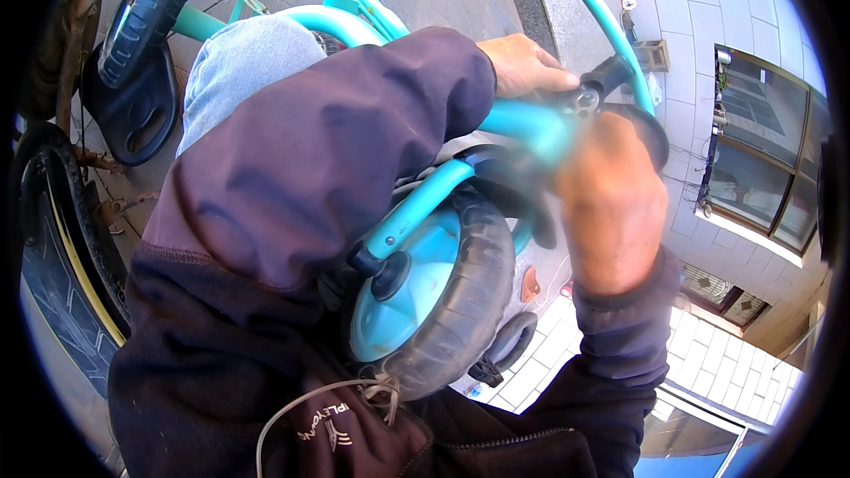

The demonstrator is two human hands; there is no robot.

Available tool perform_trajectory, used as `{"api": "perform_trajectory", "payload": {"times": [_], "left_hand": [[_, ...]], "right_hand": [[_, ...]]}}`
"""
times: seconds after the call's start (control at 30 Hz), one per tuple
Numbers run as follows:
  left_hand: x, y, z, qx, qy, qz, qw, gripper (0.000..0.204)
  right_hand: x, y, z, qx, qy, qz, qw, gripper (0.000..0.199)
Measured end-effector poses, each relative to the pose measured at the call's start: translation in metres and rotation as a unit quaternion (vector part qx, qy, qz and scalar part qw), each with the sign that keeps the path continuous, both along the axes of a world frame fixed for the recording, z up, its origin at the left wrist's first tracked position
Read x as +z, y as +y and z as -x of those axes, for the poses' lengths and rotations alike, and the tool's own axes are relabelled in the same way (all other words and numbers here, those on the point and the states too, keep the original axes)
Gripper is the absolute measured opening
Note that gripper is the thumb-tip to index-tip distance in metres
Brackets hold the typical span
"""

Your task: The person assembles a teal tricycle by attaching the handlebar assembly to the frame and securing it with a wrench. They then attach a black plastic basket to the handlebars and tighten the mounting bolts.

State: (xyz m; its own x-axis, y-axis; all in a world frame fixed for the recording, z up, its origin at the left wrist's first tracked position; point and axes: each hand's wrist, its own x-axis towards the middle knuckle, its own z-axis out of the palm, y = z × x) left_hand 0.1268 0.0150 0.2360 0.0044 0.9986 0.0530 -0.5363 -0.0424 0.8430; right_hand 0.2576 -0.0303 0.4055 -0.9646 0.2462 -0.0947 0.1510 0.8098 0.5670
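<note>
A turquoise child's cycle [425, 204] lies tilted in front of me, its chunky black-tyred front wheel [434, 301] close to my chest. My left hand [527, 66] reaches across to the handlebar stem, its fingers drawn together and the tips touching near a shiny round metal piece [584, 99]. What those fingers grip is partly hidden. Just to the right, my right hand [613, 199] is closed and blurred by motion beside the same joint; its fingers and anything in them are out of sight. The curved turquoise handlebar [605, 22] rises beyond, with a black clamp [606, 76] at its middle.
At the far left stand a black tyre with a yellow-edged rim [84, 257] and another ridged wheel [150, 18] above a black plastic seat-like part [133, 115]. My denim-covered knee [252, 62] is under my left arm. A building window [761, 142] is at right.
</note>
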Motion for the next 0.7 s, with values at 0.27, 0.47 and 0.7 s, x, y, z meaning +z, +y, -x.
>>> {"api": "perform_trajectory", "payload": {"times": [0.27,0.47,0.7], "left_hand": [[-0.002,0.002,0.0,-0.003,-0.008,-0.001,1.0,0.053],[-0.003,0.004,0.0,-0.002,0.001,0.009,1.0,0.053],[0.003,-0.005,0.001,0.039,0.009,0.018,0.999,0.055]], "right_hand": [[-0.003,-0.001,-0.01,0.041,0.105,0.057,0.992,0.019],[0.003,-0.003,-0.024,0.039,0.156,0.089,0.983,0.029],[0.009,0.006,-0.042,0.01,0.234,0.089,0.968,0.026]]}}
